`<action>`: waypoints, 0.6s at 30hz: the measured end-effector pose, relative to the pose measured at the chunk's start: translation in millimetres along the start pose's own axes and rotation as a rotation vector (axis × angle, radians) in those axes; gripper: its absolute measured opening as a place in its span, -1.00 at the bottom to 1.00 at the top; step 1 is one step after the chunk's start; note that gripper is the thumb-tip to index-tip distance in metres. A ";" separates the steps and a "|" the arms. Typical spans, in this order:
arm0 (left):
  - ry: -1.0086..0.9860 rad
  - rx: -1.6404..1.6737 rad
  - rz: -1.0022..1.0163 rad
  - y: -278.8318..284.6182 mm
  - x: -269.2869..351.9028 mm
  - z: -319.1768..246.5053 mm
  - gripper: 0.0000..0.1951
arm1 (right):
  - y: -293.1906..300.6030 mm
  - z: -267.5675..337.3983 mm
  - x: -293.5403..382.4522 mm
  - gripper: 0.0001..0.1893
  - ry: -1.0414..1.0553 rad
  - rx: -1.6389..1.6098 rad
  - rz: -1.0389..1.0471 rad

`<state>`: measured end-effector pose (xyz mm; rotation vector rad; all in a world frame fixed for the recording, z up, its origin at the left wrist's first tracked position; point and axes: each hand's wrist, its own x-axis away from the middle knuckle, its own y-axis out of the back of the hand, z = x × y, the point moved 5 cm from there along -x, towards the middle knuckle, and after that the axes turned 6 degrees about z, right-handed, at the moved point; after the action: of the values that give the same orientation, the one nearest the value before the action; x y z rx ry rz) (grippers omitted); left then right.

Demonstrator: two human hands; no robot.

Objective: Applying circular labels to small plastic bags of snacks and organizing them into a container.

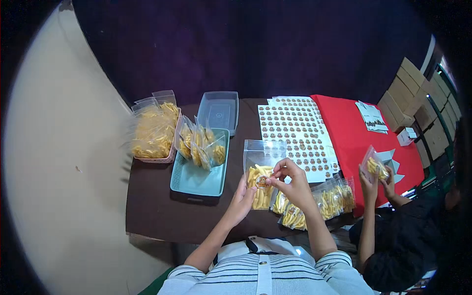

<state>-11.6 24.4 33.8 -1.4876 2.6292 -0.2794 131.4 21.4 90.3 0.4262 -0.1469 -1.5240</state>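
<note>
A clear zip pouch of yellow stick snacks (261, 201) lies upright before me on the dark table, a round sticker on its front. My left hand (243, 199) holds the pouch's left edge between thumb and fingers. Over its right side, my right hand (289, 180) has thumb and forefinger close together at the sticker's edge; whether they pinch anything is too small to tell. Sheets of round stickers (291, 129) lie beyond my right hand. More filled pouches (330, 202) overlap in a row beside my right forearm, some with stickers showing.
Filled pouches (153, 129) heap a pink basket (156, 160) at the left. A teal basket (199, 190) holds several more, with an empty grey-blue tray (219, 110) behind. On the right, a co-worker's hands (368, 188) hold a pouch above a red cloth (333, 114). Cardboard boxes (402, 92) stand beyond.
</note>
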 end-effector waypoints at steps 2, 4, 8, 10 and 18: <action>0.010 0.039 0.000 -0.4 -0.1 2.0 -0.49 | -1.0 -0.9 0.9 -0.73 -0.010 0.006 -0.001; 0.018 0.075 -0.002 -0.2 0.6 4.1 -0.49 | -2.8 0.0 1.9 -0.73 -0.015 0.011 0.000; -0.035 -0.065 -0.046 5.1 1.2 12.0 -0.51 | -5.7 0.8 2.7 -0.73 -0.018 0.020 -0.011; 0.014 -0.036 -0.078 5.2 1.4 11.7 -0.52 | -7.0 0.0 2.0 -0.73 -0.021 0.043 -0.034; 0.093 -0.067 -0.104 8.3 -1.1 10.6 -0.46 | -23.5 -12.7 -1.4 -0.78 0.111 0.235 -0.146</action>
<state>-16.0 28.4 21.8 -1.6750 2.6607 -0.2788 114.0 25.3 70.4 0.7204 -0.2131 -1.6282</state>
